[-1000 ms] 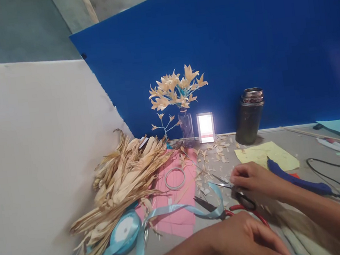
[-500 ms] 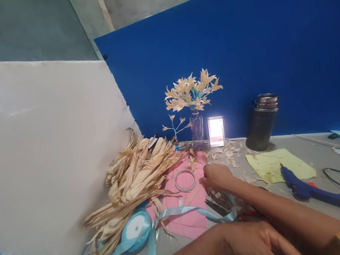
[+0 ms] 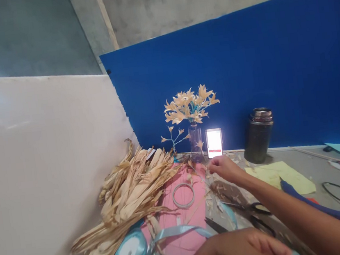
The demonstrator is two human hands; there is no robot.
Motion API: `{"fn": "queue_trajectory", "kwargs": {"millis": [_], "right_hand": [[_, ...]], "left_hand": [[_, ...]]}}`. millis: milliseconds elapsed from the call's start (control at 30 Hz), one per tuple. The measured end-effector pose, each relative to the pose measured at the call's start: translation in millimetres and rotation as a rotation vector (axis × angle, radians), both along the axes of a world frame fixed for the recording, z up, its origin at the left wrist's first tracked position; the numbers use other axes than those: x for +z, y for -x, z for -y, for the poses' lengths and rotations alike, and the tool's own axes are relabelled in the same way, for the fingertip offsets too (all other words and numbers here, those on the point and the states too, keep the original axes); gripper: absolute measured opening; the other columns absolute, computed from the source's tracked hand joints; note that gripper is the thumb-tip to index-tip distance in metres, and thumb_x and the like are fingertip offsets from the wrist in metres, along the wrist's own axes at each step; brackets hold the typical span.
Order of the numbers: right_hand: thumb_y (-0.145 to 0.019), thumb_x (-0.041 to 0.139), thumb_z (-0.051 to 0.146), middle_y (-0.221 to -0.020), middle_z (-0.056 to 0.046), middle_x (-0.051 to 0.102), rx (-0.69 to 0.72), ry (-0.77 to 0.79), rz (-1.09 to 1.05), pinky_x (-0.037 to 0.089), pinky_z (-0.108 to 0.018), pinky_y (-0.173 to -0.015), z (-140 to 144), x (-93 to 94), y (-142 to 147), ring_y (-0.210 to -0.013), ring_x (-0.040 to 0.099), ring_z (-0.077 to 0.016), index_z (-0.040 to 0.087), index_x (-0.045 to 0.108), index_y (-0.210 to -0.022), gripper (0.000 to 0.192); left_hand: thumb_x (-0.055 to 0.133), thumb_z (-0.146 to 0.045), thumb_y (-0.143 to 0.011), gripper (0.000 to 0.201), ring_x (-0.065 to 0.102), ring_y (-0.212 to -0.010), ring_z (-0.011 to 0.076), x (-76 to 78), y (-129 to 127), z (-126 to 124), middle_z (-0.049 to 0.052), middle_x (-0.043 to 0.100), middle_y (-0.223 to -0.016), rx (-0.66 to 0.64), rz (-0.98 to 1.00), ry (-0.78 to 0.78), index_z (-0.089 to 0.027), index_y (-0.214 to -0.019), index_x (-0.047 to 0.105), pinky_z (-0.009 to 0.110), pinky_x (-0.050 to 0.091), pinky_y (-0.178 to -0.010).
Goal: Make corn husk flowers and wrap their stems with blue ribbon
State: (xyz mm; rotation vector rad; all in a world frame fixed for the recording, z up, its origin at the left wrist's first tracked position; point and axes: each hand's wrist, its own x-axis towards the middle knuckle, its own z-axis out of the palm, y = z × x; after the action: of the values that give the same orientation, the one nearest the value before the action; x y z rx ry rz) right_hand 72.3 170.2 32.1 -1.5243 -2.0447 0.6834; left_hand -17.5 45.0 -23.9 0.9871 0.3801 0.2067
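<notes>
Nearest, at six o'clock, the left hand (image 3: 250,250) rests loosely curled on the table, holding nothing visible. Farther out, toward twelve o'clock, the right hand (image 3: 223,167) pinches together over small husk petals (image 3: 213,198) scattered beside the pink paper (image 3: 186,208); whether it grips one I cannot tell. Its forearm lies over the scissors (image 3: 245,211), whose long axis points toward ten o'clock; a careless drawback could snag them, or topple the glass vase (image 3: 196,143) just beyond.

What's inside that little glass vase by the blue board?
The vase holds a bunch of pale straw flowers on teal stems, with one small sprig leaning out left. Whether it holds water cannot be told; the glass is too dim.
</notes>
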Motion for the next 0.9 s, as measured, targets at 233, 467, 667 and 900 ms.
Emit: {"fn": "queue_trajectory", "kwargs": {"millis": [233, 467, 667, 900], "right_hand": [[-0.081, 0.061, 0.05, -0.053, 0.006, 0.045, 0.085, 0.133, -0.515, 0.027, -0.023, -0.047, 66.7, 16.8, -72.4, -0.047, 0.034, -0.0091, 0.019, 0.06, -0.069, 0.033], [-0.082, 0.062, 0.043, -0.061, 0.002, 0.058, 0.065, 0.074, -0.473, 0.036, -0.025, -0.056, 119.1, -7.1, -89.4, -0.059, 0.05, -0.0142, 0.019, 0.06, -0.068, 0.027], [-0.083, 0.056, 0.034, -0.066, -0.001, 0.066, 0.083, 0.035, -0.318, 0.04, -0.025, -0.06, 125.9, -8.2, -99.5, -0.065, 0.058, -0.0167, 0.02, 0.059, -0.067, 0.022], [-0.077, 0.066, 0.025, -0.099, -0.011, 0.072, -0.183, -0.11, 0.44, 0.042, -0.033, -0.068, 103.7, -27.2, -192.1, -0.09, 0.067, -0.0313, 0.021, 0.07, -0.092, 0.016]], "left_hand": [[0.091, -0.045, -0.053, 0.05, 0.021, -0.039, 0.0029, 42.2, 9.0, -3.9, -0.01, 0.035, -0.047, 0.692, 0.196, -0.007, -0.019, -0.066, 0.05, 0.018, 0.014, -0.038], [0.088, -0.043, -0.061, 0.043, 0.024, -0.04, 0.0033, 40.0, -12.8, -5.2, -0.012, 0.034, -0.046, 0.983, -0.019, -0.061, -0.017, -0.081, 0.061, 0.017, 0.021, -0.042], [0.091, -0.042, -0.055, 0.046, 0.029, -0.038, 0.003, 51.1, -28.1, 1.7, -0.01, 0.042, -0.046, 0.966, -0.037, -0.068, -0.017, -0.074, 0.059, 0.018, 0.029, -0.043], [0.089, -0.047, -0.06, 0.049, 0.028, -0.036, 0.0002, 32.4, -38.7, -12.8, -0.005, 0.06, -0.064, 0.864, 0.05, -0.063, -0.017, -0.077, 0.054, 0.017, 0.022, -0.039]]}}
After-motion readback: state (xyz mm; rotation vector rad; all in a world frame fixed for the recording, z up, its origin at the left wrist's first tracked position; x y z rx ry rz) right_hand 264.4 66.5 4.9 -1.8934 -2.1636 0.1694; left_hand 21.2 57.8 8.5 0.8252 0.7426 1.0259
